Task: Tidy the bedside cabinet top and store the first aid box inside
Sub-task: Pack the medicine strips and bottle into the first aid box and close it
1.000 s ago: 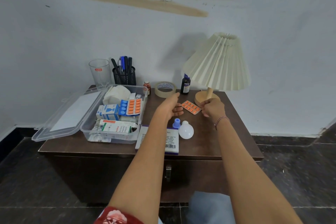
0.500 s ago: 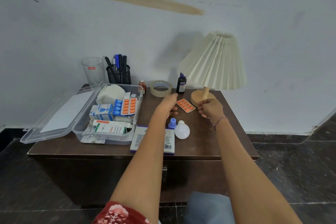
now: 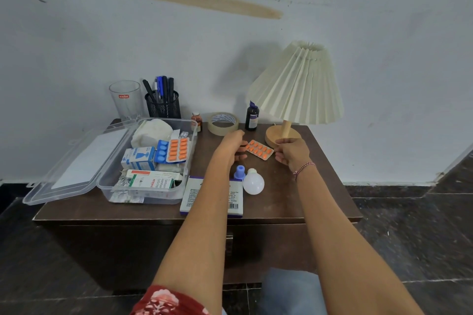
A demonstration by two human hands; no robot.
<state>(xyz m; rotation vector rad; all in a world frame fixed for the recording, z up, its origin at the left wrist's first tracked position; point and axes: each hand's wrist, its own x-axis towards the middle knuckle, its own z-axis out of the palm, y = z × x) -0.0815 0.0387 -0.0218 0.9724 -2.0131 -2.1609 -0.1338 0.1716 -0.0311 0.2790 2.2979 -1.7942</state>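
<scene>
Both hands reach over the dark wood-grain top of the bedside cabinet [image 3: 294, 202] and flank a foil blister strip [image 3: 259, 149] of oval orange tablets. The left hand [image 3: 231, 147] is half-curled, its fingertips at the strip's left end. The right hand [image 3: 291, 152], a braided thread at its wrist, brackets the strip's right end between thumb and bent fingers. I cannot tell whether either hand actually grips the strip. The first aid box [image 3: 101, 183], of clear, thin-walled plastic, sits on the cabinet's left half with its hinged lid [image 3: 76, 161] laid flat open. In it are a white gauze roll, printed cartons and more blister strips. Near the front edge lie a flat white carton [image 3: 194, 194], a round frosted bulb [image 3: 253, 183] and a blue cap [image 3: 239, 171]. At the back stand a ribbed-foot glass tumbler [image 3: 125, 100], a black mesh pen holder [image 3: 162, 107], a tape roll [image 3: 222, 123], a dark bottle [image 3: 252, 116] and a pleated cream lamp [image 3: 299, 84] on a round wooden base.
</scene>
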